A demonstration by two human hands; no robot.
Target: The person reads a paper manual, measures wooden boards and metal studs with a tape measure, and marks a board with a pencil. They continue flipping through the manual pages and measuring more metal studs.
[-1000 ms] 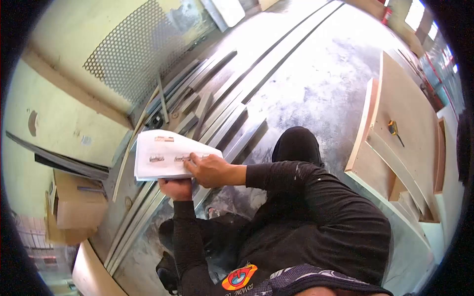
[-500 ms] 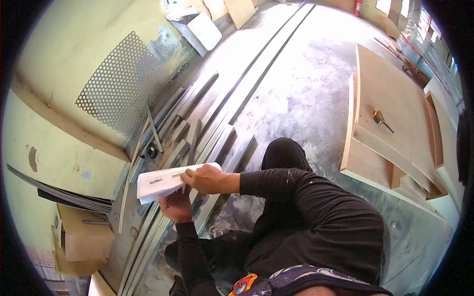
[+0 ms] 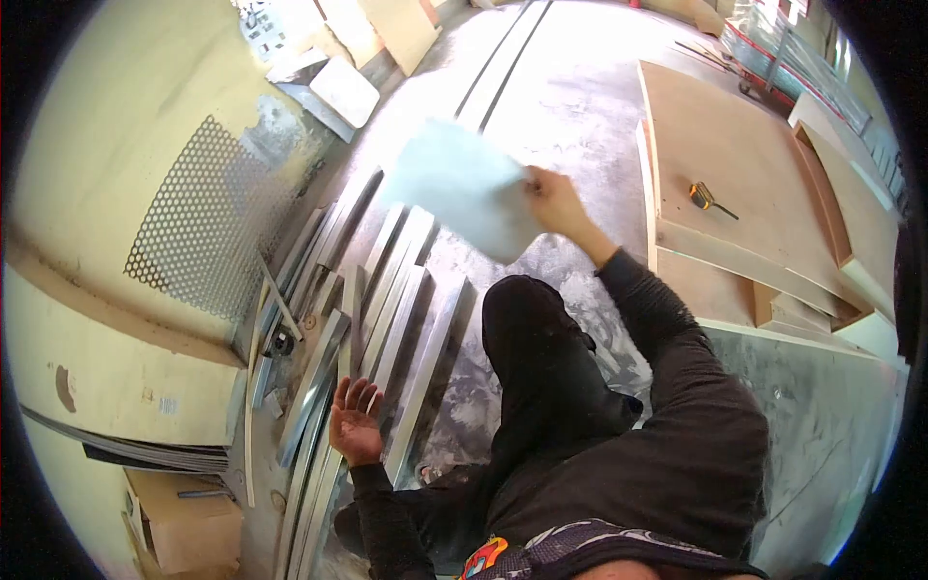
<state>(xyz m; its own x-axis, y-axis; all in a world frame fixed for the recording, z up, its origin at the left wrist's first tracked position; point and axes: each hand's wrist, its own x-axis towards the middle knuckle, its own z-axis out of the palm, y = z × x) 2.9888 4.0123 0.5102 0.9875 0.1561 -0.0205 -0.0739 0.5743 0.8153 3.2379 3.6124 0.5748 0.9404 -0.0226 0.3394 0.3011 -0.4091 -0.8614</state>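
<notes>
My right hand [image 3: 558, 200] is closed on the near right edge of a pale blue-white flat sheet [image 3: 464, 188], holding it out in front of me above the floor. The sheet is smeared by motion, so its surface detail is lost. It overlaps the far ends of the metal bars in this view. My left hand [image 3: 356, 422] is open and holds nothing, palm up with the fingers apart. Below and around it lie several long grey metal bars [image 3: 425, 358], side by side on the floor.
A yellow-and-black tape measure [image 3: 702, 195] lies on a large wooden panel [image 3: 744, 145] at the right. A perforated metal sheet [image 3: 188, 227] leans on the left wall. A cardboard box [image 3: 193, 532] stands at the lower left, and a white-faced panel [image 3: 346, 92] leans farther back.
My right hand has swung the pale thing forward and to the right, away from my left hand. My left hand has let go of it and opened. The view has shifted slightly.
</notes>
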